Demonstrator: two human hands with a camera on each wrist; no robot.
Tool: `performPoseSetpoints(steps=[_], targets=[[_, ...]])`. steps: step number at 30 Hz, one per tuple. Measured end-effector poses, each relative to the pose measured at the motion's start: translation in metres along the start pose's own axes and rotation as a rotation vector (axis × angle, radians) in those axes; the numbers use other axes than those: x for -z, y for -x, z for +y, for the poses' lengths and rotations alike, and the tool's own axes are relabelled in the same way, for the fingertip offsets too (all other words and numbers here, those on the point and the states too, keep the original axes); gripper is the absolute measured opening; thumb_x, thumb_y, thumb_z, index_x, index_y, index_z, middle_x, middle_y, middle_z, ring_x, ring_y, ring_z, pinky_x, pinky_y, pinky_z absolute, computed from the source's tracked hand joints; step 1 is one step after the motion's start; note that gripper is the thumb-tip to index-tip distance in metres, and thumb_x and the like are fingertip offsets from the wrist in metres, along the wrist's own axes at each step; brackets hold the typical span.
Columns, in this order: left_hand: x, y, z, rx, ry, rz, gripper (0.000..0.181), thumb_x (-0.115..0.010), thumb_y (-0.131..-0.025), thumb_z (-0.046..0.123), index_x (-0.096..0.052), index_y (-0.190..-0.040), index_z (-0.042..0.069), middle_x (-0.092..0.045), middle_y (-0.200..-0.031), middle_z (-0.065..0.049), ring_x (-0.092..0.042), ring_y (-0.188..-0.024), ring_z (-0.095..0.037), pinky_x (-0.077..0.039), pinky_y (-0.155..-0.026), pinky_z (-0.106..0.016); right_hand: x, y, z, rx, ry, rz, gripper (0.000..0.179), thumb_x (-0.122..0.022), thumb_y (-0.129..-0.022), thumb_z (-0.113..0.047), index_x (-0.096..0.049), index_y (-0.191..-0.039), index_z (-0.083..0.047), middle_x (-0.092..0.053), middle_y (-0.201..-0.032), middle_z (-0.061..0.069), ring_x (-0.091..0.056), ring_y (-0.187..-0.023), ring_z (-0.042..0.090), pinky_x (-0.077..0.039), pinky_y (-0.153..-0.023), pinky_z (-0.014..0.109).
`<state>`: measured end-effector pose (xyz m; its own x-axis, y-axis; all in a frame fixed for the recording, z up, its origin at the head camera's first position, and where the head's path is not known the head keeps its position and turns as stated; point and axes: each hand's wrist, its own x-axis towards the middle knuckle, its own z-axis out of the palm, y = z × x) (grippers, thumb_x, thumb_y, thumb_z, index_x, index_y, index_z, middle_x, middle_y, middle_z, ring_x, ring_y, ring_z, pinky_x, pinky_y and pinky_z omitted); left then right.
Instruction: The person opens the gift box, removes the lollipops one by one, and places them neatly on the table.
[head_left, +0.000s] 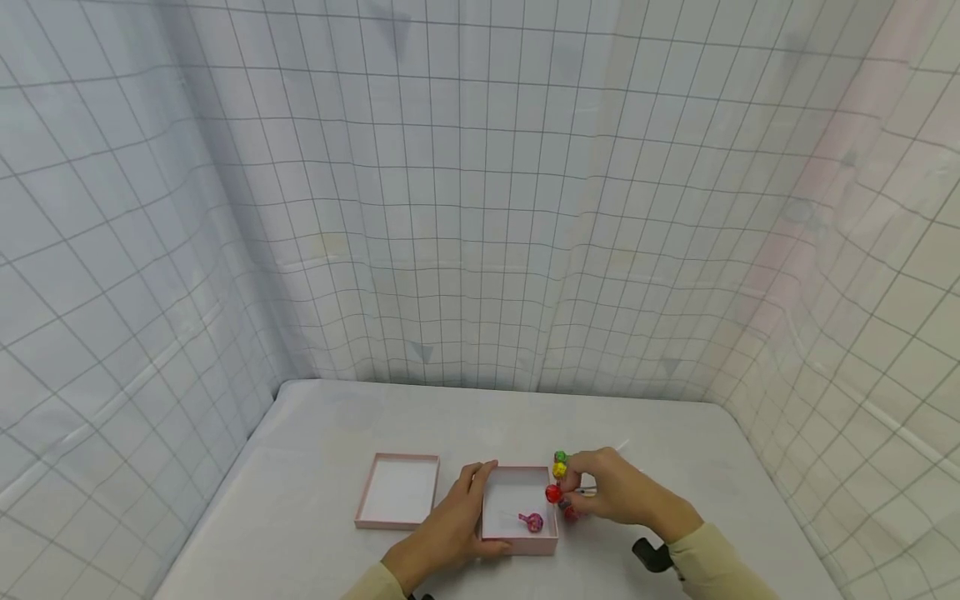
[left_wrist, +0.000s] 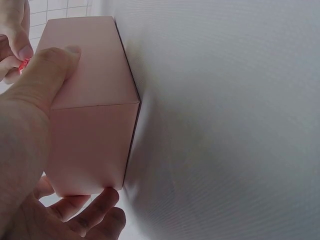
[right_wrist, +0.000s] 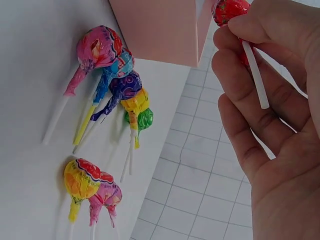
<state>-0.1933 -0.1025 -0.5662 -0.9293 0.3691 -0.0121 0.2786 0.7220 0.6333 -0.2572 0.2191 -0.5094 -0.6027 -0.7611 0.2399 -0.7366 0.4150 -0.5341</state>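
Observation:
My left hand (head_left: 452, 523) grips an open pink box (head_left: 534, 547), thumb along its near wall and fingers round the far left corner. One pink lollipop (head_left: 533, 522) lies inside, near the front right. At the box's right rim my right hand (head_left: 613, 490) pinches a red lollipop (head_left: 553, 493) between thumb and fingers. Its white stick (right_wrist: 256, 77) points back across the palm in the right wrist view. Beside the box lies a row of wrapped lollipops, among them a pink one (right_wrist: 99, 46), a purple one (right_wrist: 127, 84) and a green one (right_wrist: 142, 118).
A shallow pink-rimmed box lid (head_left: 397, 492) lies inside up on the table, left of the box. Behind the first row are more lollipops, including a yellow one (right_wrist: 80, 179). Grid-patterned white curtains (head_left: 480, 208) enclose the white table (head_left: 315, 425) at the back and sides.

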Motion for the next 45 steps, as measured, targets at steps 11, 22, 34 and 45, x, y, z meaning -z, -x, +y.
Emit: performPoseSetpoints(steps=[11,22,34,45], targets=[[-0.002,-0.001,-0.002,-0.004,0.014,-0.003,0.132,-0.106,-0.084,0.054,-0.028,-0.182,0.012,-0.043,-0.177,-0.024,-0.061,-0.151,-0.04,-0.057,-0.127,-0.065,0.003,0.016,0.016,-0.017,0.034,0.073,0.034,-0.092,-0.094,0.003,-0.073,-0.089,-0.025,-0.079,-0.093,-0.015,-0.067,-0.09,-0.005,-0.072,-0.074,0.034],[-0.003,-0.002,-0.004,0.012,0.014,-0.006,0.132,-0.105,-0.084,0.055,-0.027,-0.183,0.014,-0.042,-0.178,-0.023,-0.061,-0.152,-0.04,-0.057,-0.128,-0.066,0.011,0.037,0.034,-0.071,0.089,0.116,0.029,-0.095,-0.098,-0.008,-0.076,-0.095,-0.03,-0.078,-0.094,-0.024,-0.08,-0.1,0.003,-0.074,-0.103,0.039],[-0.003,-0.001,-0.005,-0.009,0.006,0.001,0.133,-0.105,-0.084,0.056,-0.027,-0.182,0.013,-0.043,-0.177,-0.023,-0.061,-0.152,-0.04,-0.057,-0.128,-0.065,0.016,0.059,0.051,-0.136,0.066,0.137,0.029,-0.094,-0.096,-0.002,-0.079,-0.095,-0.026,-0.079,-0.093,-0.019,-0.068,-0.092,-0.007,-0.071,-0.086,0.034],[0.0,0.0,-0.001,0.005,0.004,-0.004,0.132,-0.105,-0.084,0.055,-0.027,-0.183,0.015,-0.042,-0.177,-0.024,-0.061,-0.152,-0.041,-0.057,-0.127,-0.066,0.016,0.073,0.065,-0.221,-0.004,0.087,0.024,-0.092,-0.1,-0.007,-0.077,-0.094,-0.025,-0.084,-0.096,-0.003,-0.068,-0.093,-0.006,-0.068,-0.086,0.026]])
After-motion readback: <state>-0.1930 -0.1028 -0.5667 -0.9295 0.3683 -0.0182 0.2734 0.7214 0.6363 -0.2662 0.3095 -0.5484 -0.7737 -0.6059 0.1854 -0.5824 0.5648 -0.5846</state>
